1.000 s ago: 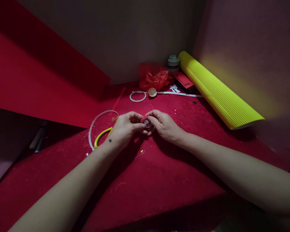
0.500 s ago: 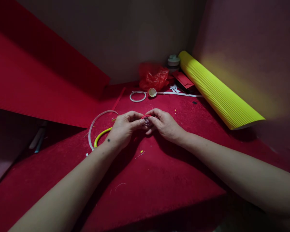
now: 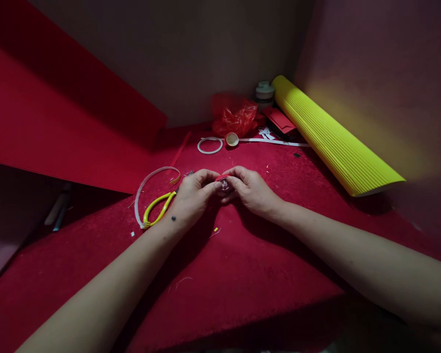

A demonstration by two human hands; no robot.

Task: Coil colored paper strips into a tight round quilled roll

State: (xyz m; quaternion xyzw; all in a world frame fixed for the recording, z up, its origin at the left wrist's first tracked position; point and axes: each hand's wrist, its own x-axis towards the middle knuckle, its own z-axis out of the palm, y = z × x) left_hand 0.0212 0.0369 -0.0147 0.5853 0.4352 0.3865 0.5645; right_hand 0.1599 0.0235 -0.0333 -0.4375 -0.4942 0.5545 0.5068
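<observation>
Both hands' fingers (image 3: 212, 186) pinch a small red coil (image 3: 223, 182).

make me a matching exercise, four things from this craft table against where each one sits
Things:
1. yellow roll
2. scissors
3. red bag
4. small red coil

Places:
A. between the fingertips of the left hand and right hand
B. at the back, against the wall
C. on the cloth just left of the left hand
D. slanting along the right side of the table

Pairs: 1-D, 2-C, 3-B, 4-A
</observation>
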